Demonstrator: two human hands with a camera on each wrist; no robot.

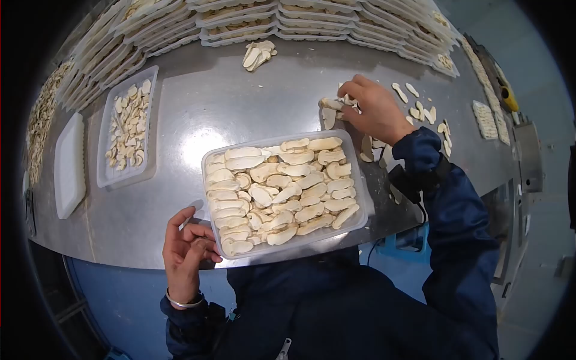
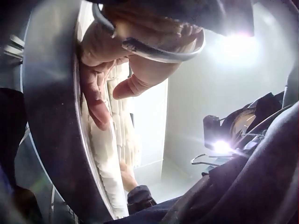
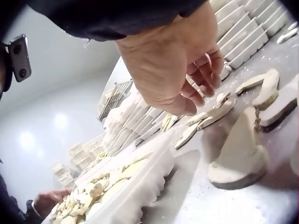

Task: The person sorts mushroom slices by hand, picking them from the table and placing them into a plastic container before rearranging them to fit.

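A clear plastic tray (image 1: 362,207) at the table's front edge holds rows of pale mushroom slices (image 1: 291,191). My left hand (image 1: 189,249) is at the tray's lower left corner, its fingers loosely bent and nothing gripped. In the left wrist view, one finger of the left hand (image 2: 110,77) extends along the tray's side, with the thumb apart. Beyond the tray's far right corner, my right hand (image 1: 375,111) reaches over loose mushroom slices (image 1: 331,104). The right wrist view shows the right hand (image 3: 180,70) with relaxed, bent fingers and thumb tip close above slices (image 3: 217,113) on the table.
Stacked trays (image 1: 237,27) of slices line the back. A smaller pile of slices (image 1: 259,55) lies before them. On the left are a tray of small pieces (image 1: 150,81) and a white tray (image 1: 71,165) beside it. Scattered slices (image 1: 420,111) lie to the right.
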